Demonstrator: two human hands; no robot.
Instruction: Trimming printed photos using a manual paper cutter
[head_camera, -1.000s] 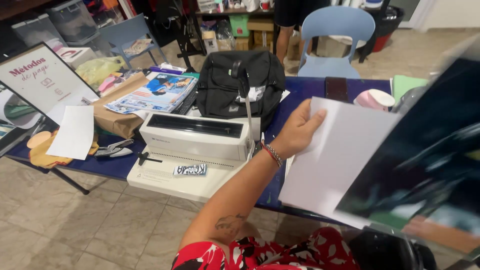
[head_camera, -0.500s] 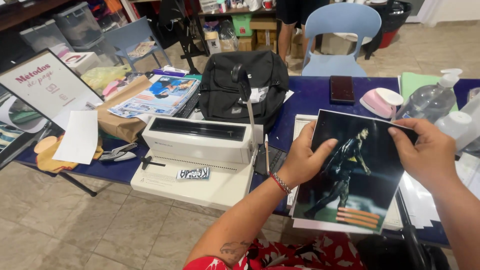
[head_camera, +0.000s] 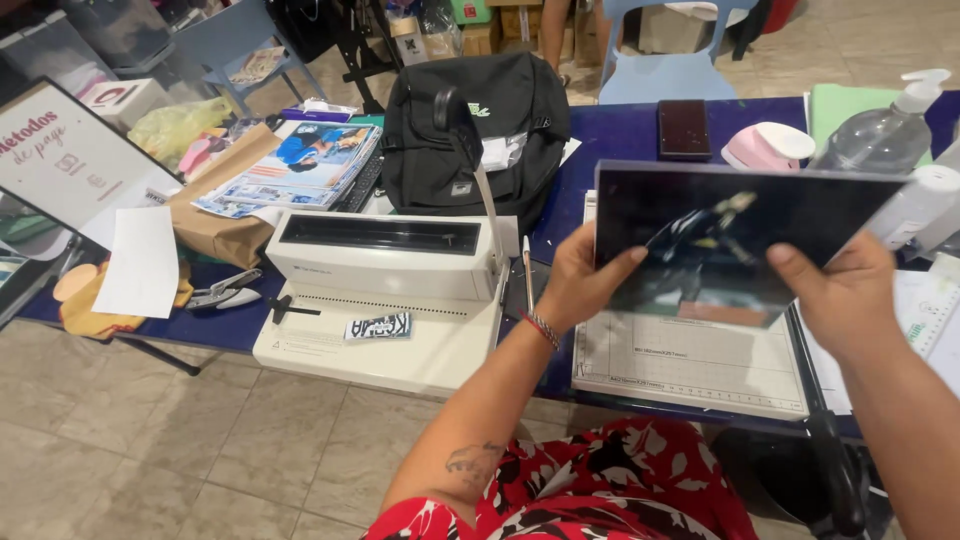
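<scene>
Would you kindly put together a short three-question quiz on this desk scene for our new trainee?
1. True or false: both hands hold the dark printed sheet above the paper trimmer.
2. Which machine sits directly left of the left hand?
A. white comb binding machine
B. laptop
C. sewing machine
3. What stands behind the binding machine, towards the blue chair?

Key
1. True: the left hand grips the sheet's left edge, the right hand its right edge.
2. A
3. A black backpack.
</scene>
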